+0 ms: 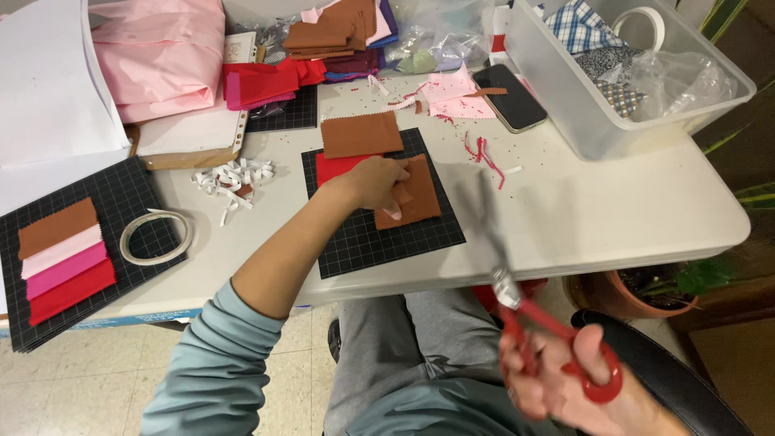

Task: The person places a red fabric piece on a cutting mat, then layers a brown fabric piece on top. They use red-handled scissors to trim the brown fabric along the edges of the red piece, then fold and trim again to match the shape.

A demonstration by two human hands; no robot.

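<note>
The person's left hand (378, 179) reaches out over the white counter (613, 202) and presses down, fingers bent, on a brown fabric square (413, 194) lying on a black gridded cutting mat (379, 242); its grip is closed lightly onto the cloth rather than lifting it. A red fabric piece (333, 167) lies partly under that hand, and a second brown swatch (360, 134) rests at the mat's far edge. The right hand (565, 379), held low near the lap and blurred, has its grip closed through the handles of red scissors (533, 311), whose blades point up toward the counter. On the left sit a roll of tape (156, 237) and another mat with stacked swatches (64, 260). A phone (510, 97) lies beside a clear plastic bin (581, 113).
</note>
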